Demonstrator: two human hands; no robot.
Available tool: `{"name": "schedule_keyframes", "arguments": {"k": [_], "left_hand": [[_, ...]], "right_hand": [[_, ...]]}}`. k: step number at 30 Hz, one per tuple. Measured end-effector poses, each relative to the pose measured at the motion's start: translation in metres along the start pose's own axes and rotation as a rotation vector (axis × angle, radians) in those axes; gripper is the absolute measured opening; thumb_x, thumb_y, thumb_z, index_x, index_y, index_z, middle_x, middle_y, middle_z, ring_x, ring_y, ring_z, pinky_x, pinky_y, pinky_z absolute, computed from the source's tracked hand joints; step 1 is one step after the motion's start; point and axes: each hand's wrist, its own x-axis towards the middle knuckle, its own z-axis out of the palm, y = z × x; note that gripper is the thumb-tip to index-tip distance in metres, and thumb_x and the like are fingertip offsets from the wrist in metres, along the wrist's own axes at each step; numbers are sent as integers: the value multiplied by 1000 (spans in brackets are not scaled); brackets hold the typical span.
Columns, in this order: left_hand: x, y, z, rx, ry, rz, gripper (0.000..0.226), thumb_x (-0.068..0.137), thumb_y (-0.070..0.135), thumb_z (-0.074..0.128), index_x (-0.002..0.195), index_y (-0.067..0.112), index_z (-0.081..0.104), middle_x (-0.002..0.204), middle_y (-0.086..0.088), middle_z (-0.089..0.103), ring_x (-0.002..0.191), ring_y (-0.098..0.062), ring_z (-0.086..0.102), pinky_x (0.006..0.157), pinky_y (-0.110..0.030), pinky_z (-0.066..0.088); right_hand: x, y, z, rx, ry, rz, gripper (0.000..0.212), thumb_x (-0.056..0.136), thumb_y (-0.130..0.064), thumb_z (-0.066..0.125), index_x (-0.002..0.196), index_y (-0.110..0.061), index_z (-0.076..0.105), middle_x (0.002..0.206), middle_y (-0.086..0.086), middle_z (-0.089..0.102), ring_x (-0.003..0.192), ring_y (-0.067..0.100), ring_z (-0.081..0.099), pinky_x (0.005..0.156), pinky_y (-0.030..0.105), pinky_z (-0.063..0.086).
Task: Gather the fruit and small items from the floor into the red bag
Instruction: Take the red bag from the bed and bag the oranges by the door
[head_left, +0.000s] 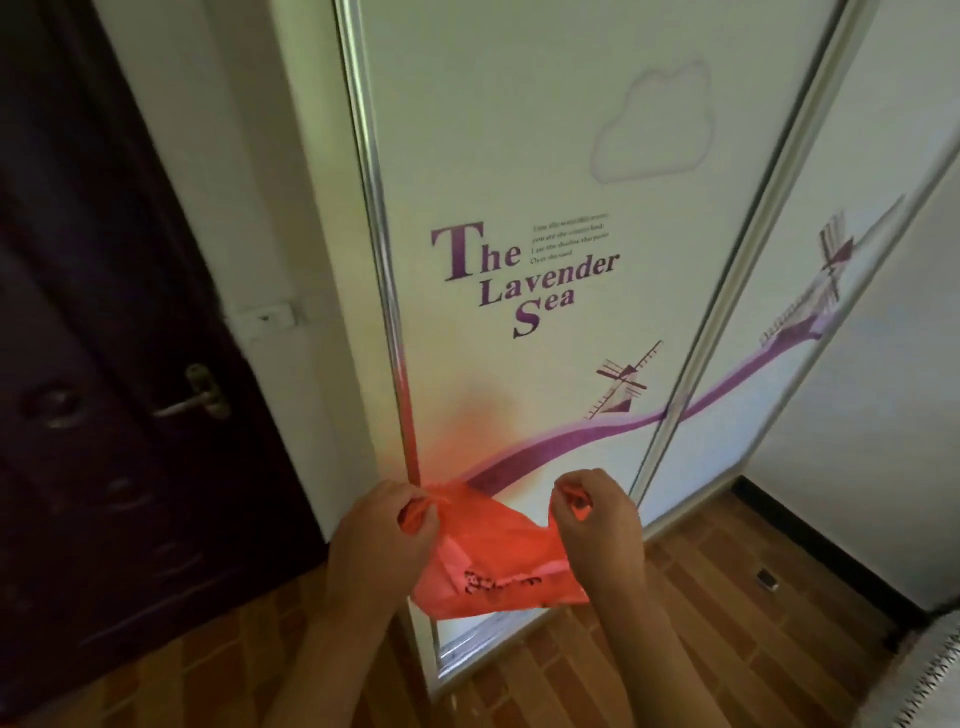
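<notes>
Red bag (493, 561) is held up in the air before a printed sliding door (545, 260), above the wooden floor (701, 649). One handle is pinched by the left hand (387, 530), the other by the right hand (597, 519), both with curled fingers. A dark door (104, 364) is noted at left; a small dark object (767, 578) lies on the floor near the right wall.

The red bag (493, 561) is thin, crinkled plastic with a slight sheen. The wardrobe panel (519, 156) looks smooth and glossy, framed in bright polished metal strips (387, 291). The floor (701, 639) shows wood-patterned planks; the dark door (104, 364) carries a brassy metal handle (200, 397).
</notes>
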Motion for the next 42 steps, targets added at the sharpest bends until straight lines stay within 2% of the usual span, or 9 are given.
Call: {"name": "schedule_keyframes", "arguments": {"k": [6,11,13,15,18,22,26,39,42], "left_hand": [[-19,-72,-84,-52,79,-50,5,88,27,77,91,26,74,87,16,65,78,-5,63,71,-27,51],[-46,-152,-160,-84,125,-123,3,90,28,76,93,28,75,84,19,63,76,2,61,69,-15,46],[-56,-182,-186,-75,133,-169,6,92,29,74,98,28,75,88,20,63,78,3,59,70,-12,42],[-64,-208,-211,-76,160,-188,8,92,29,74,100,27,75,92,17,64,81,-2,61,74,-22,49],[-76,-241,-250,-87,213,-188,8,91,32,71,97,29,75,93,14,66,82,-8,65,78,-38,58],[-98,-279,-296,-98,265,-239,15,88,41,64,93,31,74,89,15,65,79,-7,65,74,-40,58],[-125,-316,-333,-91,346,-290,27,83,50,57,92,31,73,88,13,65,81,-11,66,73,-38,56],[-203,-408,-444,73,645,-549,4,87,25,76,89,28,74,79,14,67,73,-5,63,69,-31,55],[-207,-428,-459,93,694,-617,7,89,33,71,89,27,75,78,13,68,72,-5,63,69,-31,56]], "right_hand": [[-36,-91,60,-4,-29,-109,9,88,-16,78,89,-22,72,85,-12,67,79,3,61,73,16,49],[-79,-163,122,2,-78,-217,16,82,-6,79,91,-19,75,86,-13,67,77,0,56,72,0,39],[-95,-188,146,3,-120,-225,16,85,-8,76,96,-20,75,92,-10,71,80,1,58,75,6,41],[-111,-213,169,12,-145,-231,16,87,-10,75,99,-20,75,98,-5,73,86,10,64,77,21,47],[-135,-249,200,21,-172,-277,14,89,-11,74,100,-20,74,98,-6,73,86,10,63,82,28,52],[-160,-294,238,32,-287,-289,7,99,-24,66,103,-23,73,96,-12,69,86,7,65,86,29,55],[-180,-342,274,49,-338,-430,11,91,-14,70,100,-19,73,95,-4,71,86,17,66,81,34,52],[-249,-483,400,198,-604,-735,13,89,-14,72,93,-27,71,94,-12,66,91,8,63,84,30,52],[-255,-505,428,199,-645,-785,10,90,-17,72,94,-26,71,95,-10,66,92,12,64,82,34,53]]}}
